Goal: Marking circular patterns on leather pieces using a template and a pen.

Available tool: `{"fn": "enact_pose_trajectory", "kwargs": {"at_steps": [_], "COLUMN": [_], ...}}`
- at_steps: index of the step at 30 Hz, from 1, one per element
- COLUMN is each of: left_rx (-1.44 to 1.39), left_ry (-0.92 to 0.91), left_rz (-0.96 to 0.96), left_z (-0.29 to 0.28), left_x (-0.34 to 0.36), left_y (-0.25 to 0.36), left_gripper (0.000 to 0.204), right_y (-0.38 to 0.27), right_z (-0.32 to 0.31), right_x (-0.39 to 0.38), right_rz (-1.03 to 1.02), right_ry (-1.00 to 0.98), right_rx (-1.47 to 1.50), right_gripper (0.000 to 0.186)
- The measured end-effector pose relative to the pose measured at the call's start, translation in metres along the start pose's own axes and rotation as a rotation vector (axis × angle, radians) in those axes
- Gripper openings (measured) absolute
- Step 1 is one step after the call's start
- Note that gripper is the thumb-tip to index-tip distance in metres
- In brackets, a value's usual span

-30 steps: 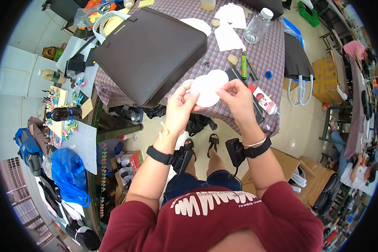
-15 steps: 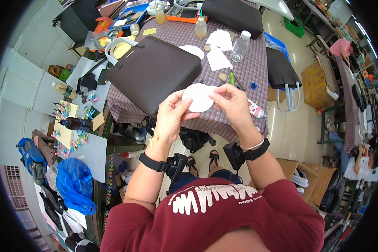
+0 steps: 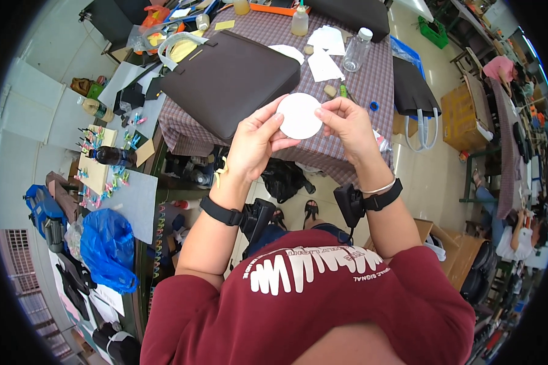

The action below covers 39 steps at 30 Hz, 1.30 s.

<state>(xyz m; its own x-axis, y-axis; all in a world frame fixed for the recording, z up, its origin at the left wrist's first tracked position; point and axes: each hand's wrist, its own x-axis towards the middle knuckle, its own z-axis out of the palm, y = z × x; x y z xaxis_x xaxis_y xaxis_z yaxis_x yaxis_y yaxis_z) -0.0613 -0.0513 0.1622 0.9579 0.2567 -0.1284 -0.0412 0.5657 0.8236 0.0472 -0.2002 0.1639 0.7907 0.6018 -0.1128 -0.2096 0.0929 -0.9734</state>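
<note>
Left hand (image 3: 259,137) and right hand (image 3: 350,125) are both clamped on a white disc (image 3: 299,117), which is pinched at opposite edges, with each thumb laid over its face. It is held up over the near part of the worktop (image 3: 371,73), close to a dark brown bag (image 3: 231,79). Its outline is round and smooth, its face flat, pale and plain. Whether several layers are stacked cannot be told.
</note>
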Motion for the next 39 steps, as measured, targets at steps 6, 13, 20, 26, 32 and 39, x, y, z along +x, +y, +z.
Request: {"fn": "enact_pose_trajectory", "kwargs": {"at_steps": [6, 13, 20, 26, 32, 39], "left_rx": [0.029, 0.077, 0.120, -0.049, 0.115, 0.462], "left_ry": [-0.006, 0.000, 0.002, 0.092, 0.455, 0.616], "left_rz": [0.016, 0.107, 0.122, -0.133, -0.274, -0.090], "left_z": [-0.001, 0.001, -0.006, -0.046, -0.090, -0.101], "left_x": [-0.002, -0.012, -0.009, -0.009, 0.008, 0.069], "left_y": [-0.001, -0.005, -0.014, -0.061, -0.112, -0.136], "left_gripper": [0.041, 0.034, 0.027, 0.025, 0.021, 0.027], "right_y": [-0.001, 0.000, 0.006, 0.057, 0.129, 0.165], "right_z": [0.003, 0.007, 0.001, -0.023, -0.086, -0.090], "right_x": [-0.003, -0.015, -0.014, -0.005, 0.053, 0.107], "right_rz": [-0.053, -0.153, -0.184, 0.191, 0.275, 0.060], "right_ry": [0.017, 0.020, -0.021, -0.100, 0.256, 0.357], "right_rx": [-0.055, -0.105, -0.094, -0.078, -0.141, -0.615], "right_gripper": [0.016, 0.015, 0.012, 0.017, 0.019, 0.022]}}
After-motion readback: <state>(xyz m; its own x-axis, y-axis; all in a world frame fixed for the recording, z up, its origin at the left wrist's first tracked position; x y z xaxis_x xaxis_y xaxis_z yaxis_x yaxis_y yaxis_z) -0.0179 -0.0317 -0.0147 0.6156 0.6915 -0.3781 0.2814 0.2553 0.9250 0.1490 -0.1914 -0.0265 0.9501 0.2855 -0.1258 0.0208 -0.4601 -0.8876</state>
